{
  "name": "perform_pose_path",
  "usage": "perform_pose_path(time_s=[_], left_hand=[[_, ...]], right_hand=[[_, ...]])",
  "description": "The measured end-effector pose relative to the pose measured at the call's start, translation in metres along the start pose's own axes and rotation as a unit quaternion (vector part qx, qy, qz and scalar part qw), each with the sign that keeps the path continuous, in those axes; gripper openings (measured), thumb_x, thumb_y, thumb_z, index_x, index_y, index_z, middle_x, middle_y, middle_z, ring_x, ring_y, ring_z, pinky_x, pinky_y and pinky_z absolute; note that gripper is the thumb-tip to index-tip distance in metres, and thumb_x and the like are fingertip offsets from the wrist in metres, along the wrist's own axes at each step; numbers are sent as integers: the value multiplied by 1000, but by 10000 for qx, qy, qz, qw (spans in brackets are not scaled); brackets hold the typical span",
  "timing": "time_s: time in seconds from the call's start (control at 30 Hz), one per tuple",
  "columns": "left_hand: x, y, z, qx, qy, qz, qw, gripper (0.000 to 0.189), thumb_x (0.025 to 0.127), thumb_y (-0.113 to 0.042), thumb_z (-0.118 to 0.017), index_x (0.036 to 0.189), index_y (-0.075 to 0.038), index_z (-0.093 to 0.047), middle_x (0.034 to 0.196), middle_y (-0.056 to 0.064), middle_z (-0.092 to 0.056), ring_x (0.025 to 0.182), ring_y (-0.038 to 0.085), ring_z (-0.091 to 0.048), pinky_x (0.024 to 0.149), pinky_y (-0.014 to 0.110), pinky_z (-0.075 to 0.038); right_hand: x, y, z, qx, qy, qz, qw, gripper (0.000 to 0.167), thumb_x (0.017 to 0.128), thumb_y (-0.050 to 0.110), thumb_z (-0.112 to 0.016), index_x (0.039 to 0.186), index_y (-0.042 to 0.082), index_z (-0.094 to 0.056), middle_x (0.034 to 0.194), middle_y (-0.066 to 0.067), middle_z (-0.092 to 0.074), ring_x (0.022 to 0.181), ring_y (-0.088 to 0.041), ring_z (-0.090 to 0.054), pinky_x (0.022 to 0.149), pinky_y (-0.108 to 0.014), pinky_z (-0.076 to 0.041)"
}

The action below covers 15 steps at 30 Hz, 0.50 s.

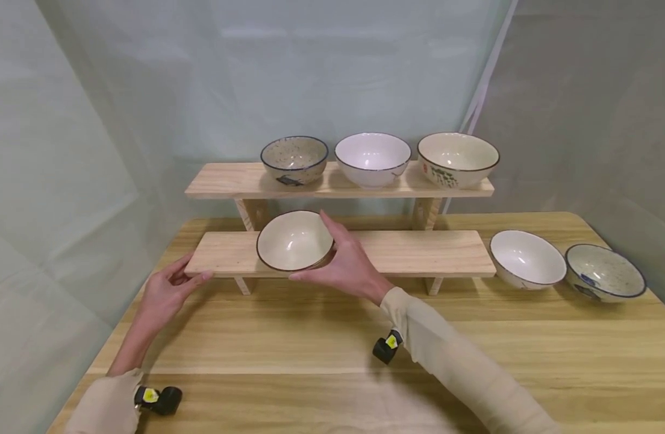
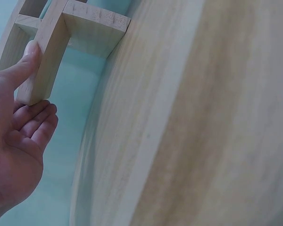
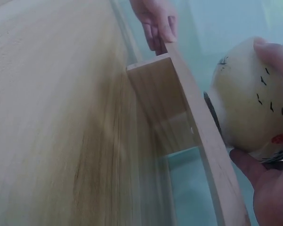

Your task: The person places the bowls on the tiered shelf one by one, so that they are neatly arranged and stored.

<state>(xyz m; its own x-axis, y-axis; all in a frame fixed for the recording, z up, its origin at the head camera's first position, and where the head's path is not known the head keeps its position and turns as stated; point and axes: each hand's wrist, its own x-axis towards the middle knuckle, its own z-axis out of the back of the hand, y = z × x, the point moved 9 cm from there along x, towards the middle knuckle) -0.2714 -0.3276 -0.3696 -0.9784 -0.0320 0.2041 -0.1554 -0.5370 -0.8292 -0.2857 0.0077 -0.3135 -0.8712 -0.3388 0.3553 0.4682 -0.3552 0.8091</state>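
Note:
My right hand point(image 1: 353, 262) grips a cream bowl point(image 1: 293, 242) with a dark rim by its right side, thumb and fingers spread around the wall. The bowl tilts toward me over the left half of the lower board of a two-tier wooden stand point(image 1: 424, 253). In the right wrist view, black marks and a red patch show on the bowl's outside point(image 3: 247, 94); its foot is close to the board, and I cannot tell whether they touch. At the board's left end, my left hand point(image 1: 167, 295) holds the wood, thumb on the front edge and fingers at the end point(image 2: 35, 96).
On the upper board point(image 1: 224, 181) stand a speckled grey bowl point(image 1: 294, 160), a white bowl point(image 1: 373, 158) and a cream bowl with a green pattern point(image 1: 457, 160). Right of the stand, a white bowl point(image 1: 527, 259) and a blue-rimmed speckled bowl point(image 1: 605, 272) sit on the table point(image 1: 289, 343).

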Motion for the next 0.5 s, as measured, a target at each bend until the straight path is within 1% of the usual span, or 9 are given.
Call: perform_pose_path(time_s=[0.23, 0.4, 0.5], left_hand=[[0, -2, -1, -31, 58, -31, 10000, 73, 102, -22, -70, 154, 14, -34, 139, 39, -52, 95, -17, -54, 74, 9, -49], [-1, 0, 0, 9, 15, 23, 10000, 74, 102, -22, -71, 154, 15, -34, 139, 39, -52, 94, -17, -53, 74, 9, -48], [-1, 0, 0, -16, 8, 11, 10000, 73, 102, -22, -71, 153, 15, -34, 139, 39, -52, 93, -17, -54, 74, 9, -49]], right_hand=[[2, -5, -1, -237, 127, -230, 9994, 126, 70, 40, -97, 165, 4, -23, 159, -19, -39, 137, -31, -46, 110, -46, -41], [2, -5, -2, -343, 295, -255, 9987, 125, 72, 42, -95, 166, 7, -20, 160, -19, -37, 138, -31, -45, 111, -47, -40], [2, -5, -3, -360, 365, -272, 9983, 126, 73, 44, -95, 167, 10, -18, 162, -17, -34, 140, -30, -43, 113, -48, -38]])
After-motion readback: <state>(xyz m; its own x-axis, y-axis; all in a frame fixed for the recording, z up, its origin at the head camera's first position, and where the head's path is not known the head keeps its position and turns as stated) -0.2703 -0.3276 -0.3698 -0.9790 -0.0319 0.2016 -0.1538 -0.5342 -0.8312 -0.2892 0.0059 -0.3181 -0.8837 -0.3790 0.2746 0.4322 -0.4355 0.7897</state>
